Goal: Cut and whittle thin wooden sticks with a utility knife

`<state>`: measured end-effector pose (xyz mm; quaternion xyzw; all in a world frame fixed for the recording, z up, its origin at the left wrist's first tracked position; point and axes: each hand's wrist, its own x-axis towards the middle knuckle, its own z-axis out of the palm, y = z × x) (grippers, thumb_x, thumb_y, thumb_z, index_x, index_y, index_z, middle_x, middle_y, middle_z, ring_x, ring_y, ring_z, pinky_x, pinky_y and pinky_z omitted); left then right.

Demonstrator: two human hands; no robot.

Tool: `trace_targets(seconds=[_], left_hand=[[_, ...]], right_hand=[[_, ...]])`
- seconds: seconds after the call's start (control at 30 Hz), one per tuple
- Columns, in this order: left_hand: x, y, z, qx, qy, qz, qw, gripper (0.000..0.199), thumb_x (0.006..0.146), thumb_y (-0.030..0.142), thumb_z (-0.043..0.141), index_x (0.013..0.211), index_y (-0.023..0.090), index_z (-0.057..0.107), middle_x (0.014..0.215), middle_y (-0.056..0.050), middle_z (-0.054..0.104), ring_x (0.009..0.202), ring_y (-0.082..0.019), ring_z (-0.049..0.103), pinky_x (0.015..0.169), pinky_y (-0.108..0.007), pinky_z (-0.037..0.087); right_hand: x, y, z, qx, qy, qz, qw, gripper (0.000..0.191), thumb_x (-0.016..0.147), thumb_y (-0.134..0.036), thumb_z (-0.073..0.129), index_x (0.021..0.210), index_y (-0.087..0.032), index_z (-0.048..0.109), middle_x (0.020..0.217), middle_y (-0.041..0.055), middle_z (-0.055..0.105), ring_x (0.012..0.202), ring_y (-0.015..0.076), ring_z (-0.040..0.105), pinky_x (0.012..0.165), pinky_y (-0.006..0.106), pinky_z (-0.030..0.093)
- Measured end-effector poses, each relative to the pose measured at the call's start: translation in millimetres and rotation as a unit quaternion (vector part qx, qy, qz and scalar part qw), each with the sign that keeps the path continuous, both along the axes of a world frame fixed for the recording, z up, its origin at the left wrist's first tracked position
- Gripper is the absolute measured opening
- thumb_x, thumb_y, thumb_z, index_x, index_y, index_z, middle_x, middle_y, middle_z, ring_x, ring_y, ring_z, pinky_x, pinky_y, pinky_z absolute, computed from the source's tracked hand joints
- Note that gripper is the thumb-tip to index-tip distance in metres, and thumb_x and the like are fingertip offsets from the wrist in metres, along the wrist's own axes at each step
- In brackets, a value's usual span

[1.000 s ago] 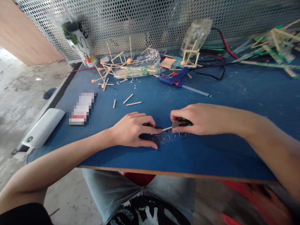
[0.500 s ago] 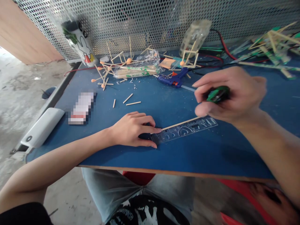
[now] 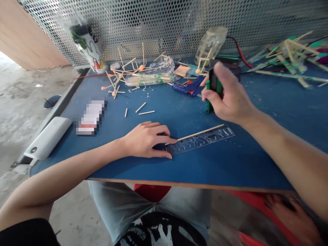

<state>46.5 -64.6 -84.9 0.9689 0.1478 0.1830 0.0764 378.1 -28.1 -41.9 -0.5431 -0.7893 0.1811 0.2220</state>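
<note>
My left hand (image 3: 147, 140) lies on the blue tabletop around the left end of a clear plastic ruler (image 3: 202, 140). Its index finger presses on a thin wooden stick (image 3: 201, 133) along the ruler's upper edge, and the thumb rests at the lower edge. Above the table to the right, my right hand (image 3: 228, 92) is closed around a green and black utility knife (image 3: 211, 90). The knife is raised apart from the stick and ruler; its blade cannot be made out. Three short cut stick pieces (image 3: 140, 107) lie beyond my left hand.
Behind stand stick frames joined with orange balls (image 3: 141, 67), a bagged pack of sticks (image 3: 150, 79), a blue glue gun (image 3: 188, 87) and a plastic container (image 3: 211, 42). More sticks (image 3: 289, 56) lie right. A white power bank (image 3: 48, 138) and a blurred-out phone-shaped object (image 3: 91, 117) are left. Another person's hand (image 3: 289, 215) shows lower right.
My right hand has lifted away from the stick's right end, up and to the left, turning the knife upright. My left hand stays on the ruler and stick.
</note>
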Motion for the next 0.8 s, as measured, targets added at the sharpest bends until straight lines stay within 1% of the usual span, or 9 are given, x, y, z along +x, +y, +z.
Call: trace_targets(seconds=[0.07,0.1,0.2,0.3,0.4,0.53,0.63,0.73,0.8], left_hand=[[0,0,-0.4,0.004,0.002,0.000,1.000,0.051,0.112,0.067,0.069,0.140,0.026,0.083,0.121,-0.008,0.082,0.098,-0.020,0.078,0.087,-0.035,0.058],[0,0,-0.4,0.006,-0.002,-0.002,1.000,0.050,0.112,0.066,0.070,0.139,0.026,0.083,0.121,-0.008,0.082,0.098,-0.020,0.078,0.087,-0.035,0.058],[0,0,-0.3,0.010,-0.015,-0.008,1.000,0.048,0.112,0.063,0.071,0.138,0.025,0.083,0.121,-0.008,0.082,0.097,-0.020,0.077,0.085,-0.035,0.057],[0,0,-0.2,0.017,-0.018,-0.009,1.000,0.049,0.113,0.063,0.070,0.138,0.023,0.082,0.123,-0.009,0.081,0.098,-0.021,0.078,0.085,-0.035,0.058],[-1,0,-0.8,0.020,-0.019,-0.011,1.000,0.048,0.113,0.063,0.069,0.137,0.023,0.082,0.127,-0.010,0.080,0.100,-0.021,0.079,0.086,-0.036,0.059],[0,1,-2.3,0.010,-0.015,-0.012,1.000,0.047,0.110,0.061,0.076,0.137,0.023,0.082,0.129,-0.010,0.080,0.103,-0.022,0.080,0.088,-0.036,0.060],[0,1,-3.5,0.009,-0.019,-0.017,1.000,0.046,0.109,0.059,0.077,0.138,0.023,0.082,0.130,-0.010,0.079,0.102,-0.023,0.080,0.088,-0.036,0.060],[-1,2,-5.0,0.013,-0.024,-0.022,0.999,0.044,0.111,0.056,0.076,0.138,0.022,0.082,0.130,-0.010,0.080,0.102,-0.022,0.080,0.086,-0.036,0.060],[-2,3,-6.0,0.014,-0.033,-0.025,0.999,0.043,0.112,0.055,0.074,0.138,0.022,0.082,0.130,-0.010,0.080,0.101,-0.022,0.080,0.087,-0.037,0.060]], right_hand=[[5,6,-3.2,0.064,-0.038,0.025,0.997,0.051,0.115,-0.052,0.036,0.154,-0.038,0.067,0.154,0.0172,0.060,0.131,0.0361,0.059,0.122,0.062,0.049],[8,8,-4.1,0.089,-0.044,0.035,0.994,0.047,0.116,-0.051,0.035,0.132,-0.038,0.077,0.145,0.0166,0.064,0.132,0.0367,0.059,0.122,0.062,0.048],[15,9,-2.9,0.077,-0.067,0.064,0.993,0.046,0.116,-0.049,0.036,0.106,-0.037,0.079,0.136,0.0120,0.071,0.127,0.0359,0.064,0.119,0.058,0.049],[22,7,2.3,0.056,-0.113,0.072,0.989,0.046,0.114,-0.050,0.040,0.122,-0.031,0.081,0.137,0.0155,0.075,0.118,0.0366,0.069,0.108,0.054,0.050],[29,5,7.2,0.069,-0.149,0.027,0.986,0.058,0.115,-0.056,0.040,0.144,-0.024,0.077,0.140,0.0200,0.077,0.120,0.0371,0.071,0.104,0.050,0.049],[39,5,5.9,0.141,-0.069,0.016,0.987,0.070,0.115,-0.073,0.043,0.153,-0.022,0.072,0.143,0.0174,0.081,0.116,0.0283,0.077,0.100,0.040,0.055],[52,9,-1.8,0.158,-0.002,0.032,0.987,0.094,0.100,-0.097,0.057,0.153,-0.020,0.069,0.146,0.0224,0.080,0.105,0.0276,0.081,0.085,0.039,0.061],[61,19,-7.3,0.133,0.077,0.007,0.988,0.114,0.070,-0.092,0.095,0.152,-0.021,0.059,0.142,0.0292,0.080,0.120,0.0374,0.083,0.077,0.041,0.064],[62,24,-4.4,0.143,0.102,-0.042,0.984,0.117,0.074,-0.090,0.093,0.158,-0.024,0.046,0.147,0.0309,0.076,0.136,0.0417,0.077,0.084,0.046,0.066]])
